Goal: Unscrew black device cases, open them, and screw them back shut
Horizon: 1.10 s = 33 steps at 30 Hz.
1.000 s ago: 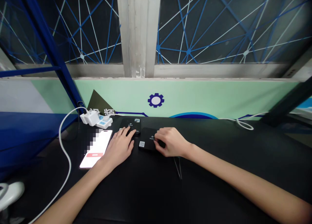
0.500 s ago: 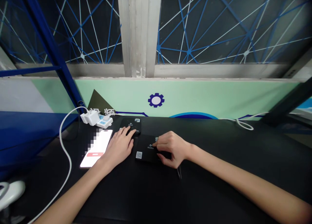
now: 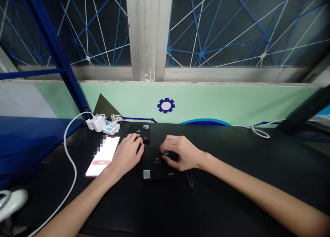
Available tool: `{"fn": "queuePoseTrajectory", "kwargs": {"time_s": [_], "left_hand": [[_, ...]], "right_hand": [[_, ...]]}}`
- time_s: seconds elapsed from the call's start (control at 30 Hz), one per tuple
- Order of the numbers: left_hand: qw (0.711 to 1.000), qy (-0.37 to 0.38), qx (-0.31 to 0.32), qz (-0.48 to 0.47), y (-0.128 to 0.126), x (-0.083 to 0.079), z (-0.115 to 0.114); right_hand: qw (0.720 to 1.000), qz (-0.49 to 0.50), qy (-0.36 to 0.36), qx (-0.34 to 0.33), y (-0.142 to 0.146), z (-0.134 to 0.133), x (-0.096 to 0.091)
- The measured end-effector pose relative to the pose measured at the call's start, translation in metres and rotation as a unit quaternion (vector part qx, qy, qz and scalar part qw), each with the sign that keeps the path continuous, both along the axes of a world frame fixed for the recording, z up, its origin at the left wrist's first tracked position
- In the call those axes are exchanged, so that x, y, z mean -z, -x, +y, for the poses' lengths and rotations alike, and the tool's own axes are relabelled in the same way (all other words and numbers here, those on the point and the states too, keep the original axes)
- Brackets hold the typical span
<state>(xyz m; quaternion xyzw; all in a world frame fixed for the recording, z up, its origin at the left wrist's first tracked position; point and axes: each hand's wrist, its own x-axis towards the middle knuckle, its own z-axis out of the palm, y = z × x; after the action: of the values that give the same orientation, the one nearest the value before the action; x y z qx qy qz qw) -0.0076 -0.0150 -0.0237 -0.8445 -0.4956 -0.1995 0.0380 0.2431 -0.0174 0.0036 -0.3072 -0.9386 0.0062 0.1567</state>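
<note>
A flat black box with a pale logo and a QR label lies on the black tabletop in front of me. My right hand is over its upper right corner, thumb and fingertips drawn together around a small sticker there. Whether they grip anything is unclear. My left hand lies by the front edge of a second black box, fingers slightly bent and apart, holding nothing visible. Two thin metallic prongs, possibly tweezers, stick out beneath my right wrist.
Left of my left hand lies a phone with a bright screen. Behind it are a white plug and power strip, with a white cable curving forward. A white object stands at lower left. Another white cable lies at back right.
The nearer box has shifted slightly toward me. My right thumb and fingers have come closer together at its corner. My left fingers have drawn back from the far box's top and bent.
</note>
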Motion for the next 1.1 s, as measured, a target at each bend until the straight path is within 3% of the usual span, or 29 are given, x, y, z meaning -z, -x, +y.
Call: {"fn": "queuePoseTrajectory", "kwargs": {"time_s": [0.2, 0.57, 0.73, 0.97, 1.1], "left_hand": [[1.0, 0.011, -0.003, -0.01, -0.001, -0.002, -0.001], [1.0, 0.023, -0.009, -0.01, -0.001, -0.001, -0.002], [1.0, 0.024, -0.001, -0.014, 0.0, 0.0, -0.001], [0.999, 0.024, -0.014, -0.047, -0.001, -0.007, -0.003], [0.992, 0.042, -0.061, -0.105, -0.002, -0.016, -0.005]], "right_hand": [[0.998, -0.043, 0.028, 0.03, -0.006, 0.012, -0.012], [0.991, -0.046, 0.122, 0.006, -0.006, 0.014, -0.008], [0.988, -0.022, 0.15, 0.036, -0.007, 0.016, -0.008], [0.987, -0.011, 0.136, 0.08, -0.008, 0.016, -0.012], [0.989, 0.02, 0.12, 0.086, -0.008, 0.016, -0.016]]}}
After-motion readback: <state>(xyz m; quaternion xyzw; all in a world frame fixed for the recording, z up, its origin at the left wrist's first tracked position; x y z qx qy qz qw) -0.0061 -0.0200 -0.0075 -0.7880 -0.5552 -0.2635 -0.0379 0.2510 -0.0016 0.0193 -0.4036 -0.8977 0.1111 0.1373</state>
